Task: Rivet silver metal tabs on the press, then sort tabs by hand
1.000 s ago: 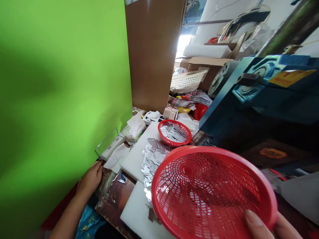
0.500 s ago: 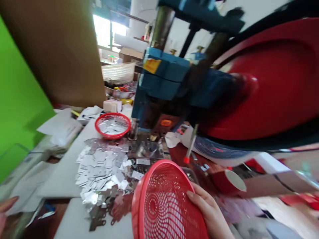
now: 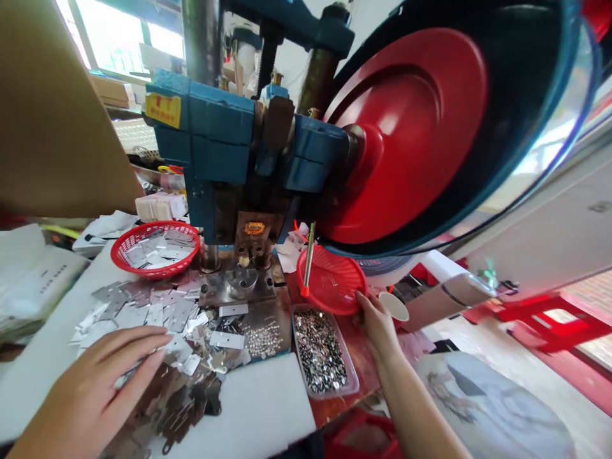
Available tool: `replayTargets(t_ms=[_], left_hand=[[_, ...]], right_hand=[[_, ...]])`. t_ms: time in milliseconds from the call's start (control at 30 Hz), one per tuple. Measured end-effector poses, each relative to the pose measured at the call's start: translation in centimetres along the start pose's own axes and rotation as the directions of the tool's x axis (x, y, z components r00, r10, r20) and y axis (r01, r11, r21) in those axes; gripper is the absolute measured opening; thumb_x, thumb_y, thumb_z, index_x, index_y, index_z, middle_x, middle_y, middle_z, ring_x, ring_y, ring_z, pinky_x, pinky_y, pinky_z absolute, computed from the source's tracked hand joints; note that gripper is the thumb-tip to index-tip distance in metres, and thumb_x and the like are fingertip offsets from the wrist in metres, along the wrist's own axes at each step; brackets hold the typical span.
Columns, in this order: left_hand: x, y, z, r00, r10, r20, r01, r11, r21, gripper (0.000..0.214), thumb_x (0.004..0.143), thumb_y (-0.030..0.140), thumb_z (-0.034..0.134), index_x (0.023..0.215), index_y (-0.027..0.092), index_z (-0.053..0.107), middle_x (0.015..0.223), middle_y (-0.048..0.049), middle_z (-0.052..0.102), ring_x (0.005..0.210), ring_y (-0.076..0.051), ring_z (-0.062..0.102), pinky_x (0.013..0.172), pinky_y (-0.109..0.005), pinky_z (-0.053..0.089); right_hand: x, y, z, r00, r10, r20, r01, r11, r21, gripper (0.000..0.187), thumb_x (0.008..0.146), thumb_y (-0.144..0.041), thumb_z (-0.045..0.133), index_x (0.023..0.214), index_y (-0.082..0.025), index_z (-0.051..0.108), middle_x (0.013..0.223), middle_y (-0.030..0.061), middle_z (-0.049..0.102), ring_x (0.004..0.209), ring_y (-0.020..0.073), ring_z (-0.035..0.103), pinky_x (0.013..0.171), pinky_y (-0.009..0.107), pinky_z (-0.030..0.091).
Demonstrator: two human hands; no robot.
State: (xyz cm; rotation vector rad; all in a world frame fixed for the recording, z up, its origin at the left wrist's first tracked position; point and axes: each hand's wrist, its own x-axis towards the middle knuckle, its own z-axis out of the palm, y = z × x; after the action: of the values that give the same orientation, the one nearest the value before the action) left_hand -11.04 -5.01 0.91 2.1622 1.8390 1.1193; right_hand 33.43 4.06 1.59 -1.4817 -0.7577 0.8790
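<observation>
My right hand (image 3: 375,319) grips the rim of a red plastic basket (image 3: 337,277) on the right side of the press. Nothing much shows inside that basket. My left hand (image 3: 108,376) reaches over a pile of flat metal plates (image 3: 167,309), its fingers stretched out and a little apart. Whether its fingertips touch the plates I cannot tell. Darker cut metal pieces (image 3: 179,405) lie just right of the left hand. Small shiny rivet-like parts (image 3: 262,338) are scattered in front of the press die (image 3: 239,284).
A blue press (image 3: 215,153) with a large red flywheel (image 3: 411,121) stands ahead. Another red basket (image 3: 157,271) holding plates sits at its left. A clear plastic box (image 3: 351,382) full of small metal parts and a white-and-red cup (image 3: 394,307) are at the right.
My right hand has carried the red basket from the near edge away to the press's right side. My left hand has come in over the plates. The view has swung right.
</observation>
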Motion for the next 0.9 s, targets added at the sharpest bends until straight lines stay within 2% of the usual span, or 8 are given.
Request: replayTargets(t_ms=[167, 267, 367, 467, 567, 633, 800, 900], left_hand=[[3.5, 2.8, 3.5, 0.912, 0.157, 0.379, -0.191, 0.98, 0.053, 0.029, 0.087, 0.045, 0.046, 0.098, 0.033, 0.07, 0.103, -0.0029, 0.066, 0.093, -0.022, 0.06, 0.084, -0.037, 0.05], [4.8, 3.8, 5.9, 0.871, 0.195, 0.452, -0.24, 0.97, 0.044, 0.024, 0.085, 0.041, 0.05, 0.094, 0.029, 0.07, 0.102, -0.0038, 0.064, 0.091, -0.022, 0.058, 0.081, -0.037, 0.048], [5.4, 4.4, 7.4, 0.862, 0.207, 0.463, -0.262, 0.964, 0.055, 0.016, 0.08, 0.038, 0.057, 0.083, 0.025, 0.068, 0.104, -0.0043, 0.063, 0.092, -0.023, 0.057, 0.08, -0.037, 0.046], [5.5, 4.7, 7.7, 0.848, 0.188, 0.495, -0.244, 0.969, 0.049, 0.012, 0.079, 0.034, 0.058, 0.074, 0.024, 0.064, 0.096, -0.003, 0.065, 0.088, -0.023, 0.058, 0.077, -0.035, 0.046], [5.4, 4.6, 7.1, 0.842, 0.054, 0.536, -0.108, 0.992, 0.07, 0.013, 0.082, 0.035, 0.055, 0.079, 0.027, 0.063, 0.079, 0.0007, 0.067, 0.074, -0.02, 0.062, 0.065, -0.031, 0.046], [5.1, 4.2, 6.6, 0.852, -0.02, 0.523, -0.013, 0.998, 0.059, 0.016, 0.084, 0.038, 0.052, 0.087, 0.029, 0.065, 0.08, 0.0019, 0.07, 0.07, -0.019, 0.065, 0.06, -0.029, 0.047], [4.6, 2.2, 5.5, 0.897, -0.119, 0.425, 0.143, 0.989, -0.024, 0.025, 0.082, 0.046, 0.052, 0.092, 0.031, 0.069, 0.092, 0.0026, 0.074, 0.079, -0.02, 0.069, 0.069, -0.029, 0.053], [5.0, 1.7, 5.3, 0.89, -0.202, 0.408, 0.247, 0.967, -0.06, 0.027, 0.081, 0.048, 0.053, 0.094, 0.031, 0.07, 0.098, 0.0025, 0.073, 0.086, -0.021, 0.068, 0.076, -0.03, 0.053]], right_hand=[[4.3, 1.8, 3.5, 0.995, 0.023, 0.098, 0.002, 0.969, -0.247, 0.039, 0.068, -0.051, 0.06, 0.082, -0.014, 0.06, 0.05, -0.0037, 0.052, 0.04, 0.0111, 0.046, 0.042, 0.023, 0.036], [4.7, 1.9, 2.5, 0.996, 0.028, 0.089, 0.006, 0.935, -0.354, 0.034, 0.071, -0.046, 0.059, 0.079, -0.013, 0.063, 0.053, 0.0006, 0.055, 0.049, 0.0151, 0.051, 0.048, 0.026, 0.039], [2.4, 1.2, 1.5, 0.991, -0.125, 0.048, 0.132, 0.857, -0.498, 0.034, 0.075, -0.04, 0.06, 0.097, -0.015, 0.065, 0.081, 0.0073, 0.066, 0.077, 0.0206, 0.06, 0.068, 0.029, 0.044], [-1.7, 0.4, 3.5, 0.879, -0.317, 0.356, 0.477, 0.579, -0.662, 0.028, 0.087, -0.033, 0.047, 0.099, -0.018, 0.066, 0.097, 0.0091, 0.068, 0.092, 0.0211, 0.06, 0.083, 0.031, 0.043], [-5.0, 0.2, 8.5, 0.594, -0.186, 0.783, 0.77, 0.414, -0.485, 0.023, 0.09, -0.027, 0.046, 0.093, -0.024, 0.069, 0.093, 0.0032, 0.07, 0.092, 0.017, 0.061, 0.084, 0.025, 0.042], [-5.9, 0.5, 11.7, 0.49, -0.14, 0.86, 0.851, 0.288, -0.439, 0.021, 0.09, -0.028, 0.048, 0.093, -0.025, 0.068, 0.091, 0.0016, 0.069, 0.087, 0.0162, 0.061, 0.079, 0.025, 0.043], [-5.3, 1.6, 14.5, 0.442, -0.115, 0.89, 0.896, 0.102, -0.432, 0.018, 0.089, -0.026, 0.052, 0.079, -0.022, 0.067, 0.084, 0.0023, 0.065, 0.081, 0.0163, 0.059, 0.071, 0.025, 0.042], [-5.2, 1.4, 14.1, 0.438, -0.179, 0.881, 0.893, 0.201, -0.403, 0.017, 0.089, -0.022, 0.051, 0.08, -0.021, 0.066, 0.083, 0.0021, 0.063, 0.08, 0.0159, 0.058, 0.074, 0.026, 0.043]])
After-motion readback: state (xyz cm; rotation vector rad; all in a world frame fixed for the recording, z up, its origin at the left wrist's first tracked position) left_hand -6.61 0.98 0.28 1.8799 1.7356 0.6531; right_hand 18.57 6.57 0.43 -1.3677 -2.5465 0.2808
